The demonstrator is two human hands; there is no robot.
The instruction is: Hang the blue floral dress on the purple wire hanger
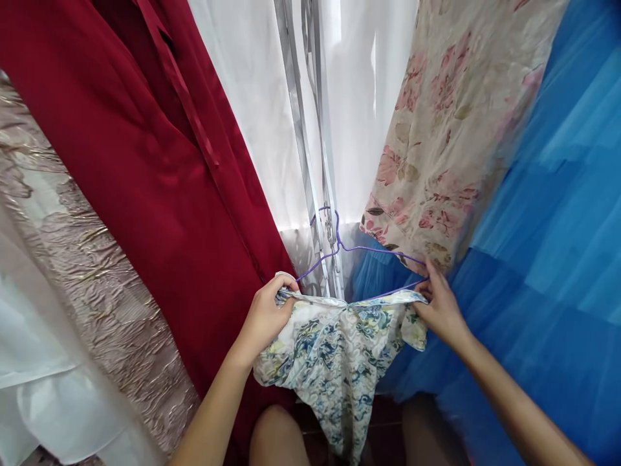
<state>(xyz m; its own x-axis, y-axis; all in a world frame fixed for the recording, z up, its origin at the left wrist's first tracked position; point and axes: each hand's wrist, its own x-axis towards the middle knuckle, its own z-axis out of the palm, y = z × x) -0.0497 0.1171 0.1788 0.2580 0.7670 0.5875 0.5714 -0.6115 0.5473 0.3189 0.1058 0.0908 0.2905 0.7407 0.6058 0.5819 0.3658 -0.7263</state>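
A white garment with a blue and yellow floral print (334,349) hangs between my hands, its neckline edge stretched across. A purple wire hanger (361,248) rises above that edge, its hook pointing up. My left hand (269,314) pinches the garment's left shoulder, where the hanger's left end disappears behind the fingers. With its fingers on the right corner of the hanger, my right hand (439,301) also has its thumb on the garment's right shoulder edge. The lower part of the garment falls in folds between my knees.
Long clothes surround me: a red garment (145,175) and a textured pinkish one (101,265) at left, a cream floral one (436,129) and blue tulle (543,278) at right. Grey-white straps (298,110) hang ahead before white cloth (242,71).
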